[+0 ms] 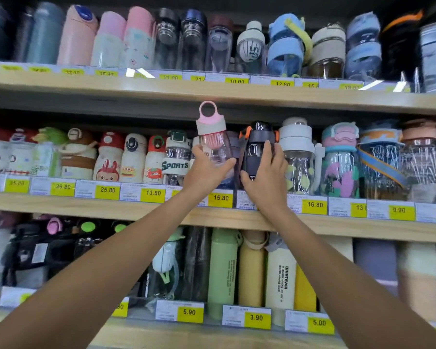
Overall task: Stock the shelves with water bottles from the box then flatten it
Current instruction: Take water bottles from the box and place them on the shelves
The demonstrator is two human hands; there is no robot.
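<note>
Two hands reach the middle shelf (86,210). The left hand (204,172) curls around a pink-capped bottle (213,137), its cap rising above that shelf's row. The right hand (264,177) clasps a black bottle (258,147) at that shelf's front.

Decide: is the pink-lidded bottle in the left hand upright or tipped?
Slightly tipped: the pink-lidded bottle, held by the left hand, leans leftward at its ring top.

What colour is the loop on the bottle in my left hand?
The loop is pink; the head view shows it.
</note>
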